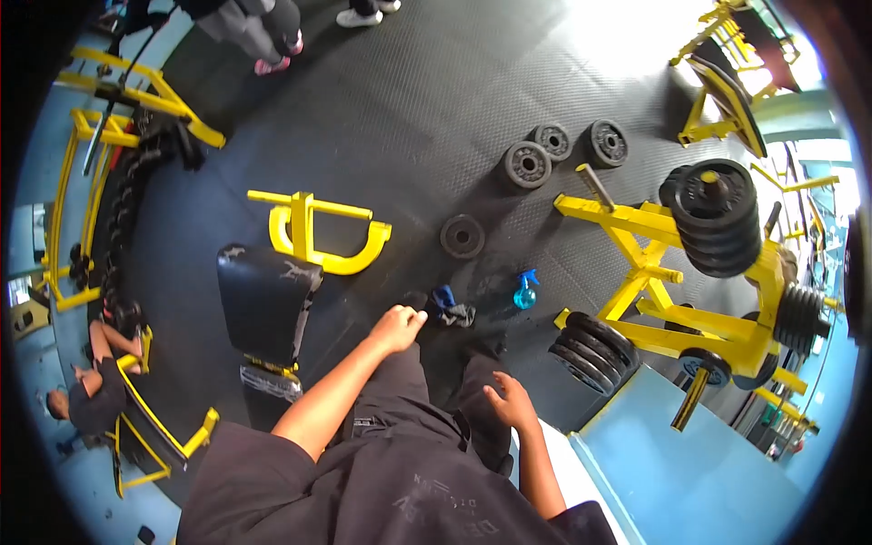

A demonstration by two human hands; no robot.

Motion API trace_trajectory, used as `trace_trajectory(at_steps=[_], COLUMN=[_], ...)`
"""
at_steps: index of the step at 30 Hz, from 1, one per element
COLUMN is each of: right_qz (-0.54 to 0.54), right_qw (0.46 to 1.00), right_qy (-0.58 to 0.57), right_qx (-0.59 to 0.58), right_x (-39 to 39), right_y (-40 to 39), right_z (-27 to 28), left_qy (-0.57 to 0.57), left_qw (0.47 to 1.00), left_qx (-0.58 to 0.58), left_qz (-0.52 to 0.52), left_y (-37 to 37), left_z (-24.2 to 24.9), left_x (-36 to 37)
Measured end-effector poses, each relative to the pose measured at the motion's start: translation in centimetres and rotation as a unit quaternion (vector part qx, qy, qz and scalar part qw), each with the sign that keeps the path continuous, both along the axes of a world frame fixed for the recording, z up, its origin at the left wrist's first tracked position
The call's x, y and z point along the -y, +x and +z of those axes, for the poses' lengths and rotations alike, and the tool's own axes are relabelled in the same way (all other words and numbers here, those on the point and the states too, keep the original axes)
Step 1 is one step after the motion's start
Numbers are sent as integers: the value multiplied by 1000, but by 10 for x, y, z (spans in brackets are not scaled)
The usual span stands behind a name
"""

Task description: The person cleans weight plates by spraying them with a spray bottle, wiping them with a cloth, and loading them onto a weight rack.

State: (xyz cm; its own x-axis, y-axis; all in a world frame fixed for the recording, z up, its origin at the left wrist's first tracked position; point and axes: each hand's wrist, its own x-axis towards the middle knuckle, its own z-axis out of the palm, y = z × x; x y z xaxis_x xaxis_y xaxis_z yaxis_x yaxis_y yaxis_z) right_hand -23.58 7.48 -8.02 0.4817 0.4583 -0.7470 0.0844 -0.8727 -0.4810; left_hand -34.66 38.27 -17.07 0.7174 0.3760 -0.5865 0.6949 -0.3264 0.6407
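The left hand (397,329) is over the left knee, fingers curled in — whether they pinch anything, I cannot tell. The right hand (511,401) is beside the right thigh, thumb apart, fingers loosely spread. On the black textured floor (381,136), a crumpled cloth (454,311) lies at twelve o'clock, a spray bottle (525,294) at one. A padded bench (265,300) stands at ten — a loaded yellow rack (627,218) blocks two o'clock.

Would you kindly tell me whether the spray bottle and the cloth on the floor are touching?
Apart: the head view shows a strip of dark floor between the spray bottle and the cloth.
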Motion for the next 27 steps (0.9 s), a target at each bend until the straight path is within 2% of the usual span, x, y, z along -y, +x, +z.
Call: trace_trajectory(at_steps=[2,4,7,10,14,15,16,17,19,22,24,25,27], right_qz=[-35,-12,-5,51,137,127,90,37,-13,41,51,22,-9], right_qw=[998,998,1000,994,977,980,987,992,990,981,980,973,964], right_qy=[2,-21,-12,-96,-155,-127,-70,-60,-51,-71,-76,-75,-72], right_qx=[-58,-49,-16,-12,42,89,116,102,132,173,178,219,258], right_x=[-13,-23,-26,-45,-71,-74,-81,-89,-117,-155,-178,-189,-205], right_y=[4,14,39,81,145,158,167,177,189,194,194,196,199], right_z=[-33,-71,-160,-250,-382,-422,-453,-488,-530,-568,-588,-605,-627], left_qy=[-5,-22,-19,-30,-108,-102,-127,-125,-155,-191,-87,-120,-102], left_qw=[999,995,993,994,981,980,977,977,972,966,991,984,987], left_qx=[-1,-23,-79,-69,-41,-13,-46,-23,20,31,30,10,5], left_qz=[34,97,81,81,154,171,167,169,177,171,93,131,128], left_y=[-12,-16,-9,14,55,62,69,75,83,79,77,76,72], left_z=[-21,-43,-101,-164,-231,-247,-255,-256,-252,-275,-295,-302,-303], left_x=[-15,-19,-19,-11,11,19,22,28,37,39,32,29,26])
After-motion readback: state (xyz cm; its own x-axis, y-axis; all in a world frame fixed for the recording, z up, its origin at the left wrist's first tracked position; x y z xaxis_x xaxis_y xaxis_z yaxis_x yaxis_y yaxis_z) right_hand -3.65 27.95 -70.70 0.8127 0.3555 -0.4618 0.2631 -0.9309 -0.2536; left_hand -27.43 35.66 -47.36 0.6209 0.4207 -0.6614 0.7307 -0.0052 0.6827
